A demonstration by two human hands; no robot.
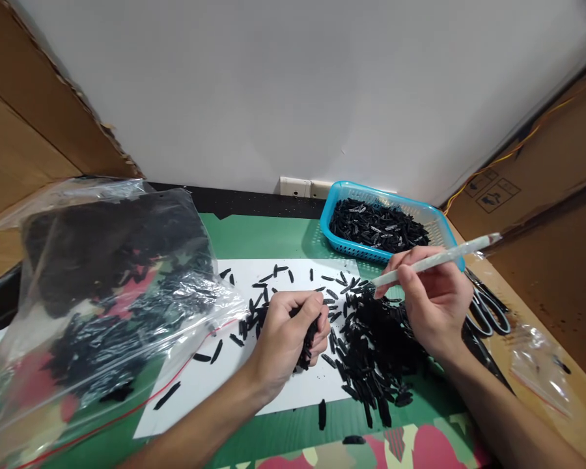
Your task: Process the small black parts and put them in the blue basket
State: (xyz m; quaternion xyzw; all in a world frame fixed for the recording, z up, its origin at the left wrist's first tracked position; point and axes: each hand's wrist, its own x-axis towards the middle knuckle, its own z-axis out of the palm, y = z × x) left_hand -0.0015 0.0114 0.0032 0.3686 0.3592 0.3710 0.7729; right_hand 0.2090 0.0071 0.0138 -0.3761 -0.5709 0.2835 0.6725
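While the left hand [290,332] curls closed around black pieces [306,352], right hand [437,299] pinching a pale stick [449,256], white paper [317,385] below.

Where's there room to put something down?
Bare green mat shows behind the white paper, left of the blue basket; also a small, nearly bare paper patch just this side of the left hand. Black pieces crowd beside the right hand.

The bag [112,241] lies at left, overlapping the sheet [317,389]. Loose pieces [216,352] lie on the sheet. The pile [378,339] sits across the sheet's right end. Behind the pile, the basket [351,249] contains a heap [378,225]. Scissors [489,316] lie right of the pile.
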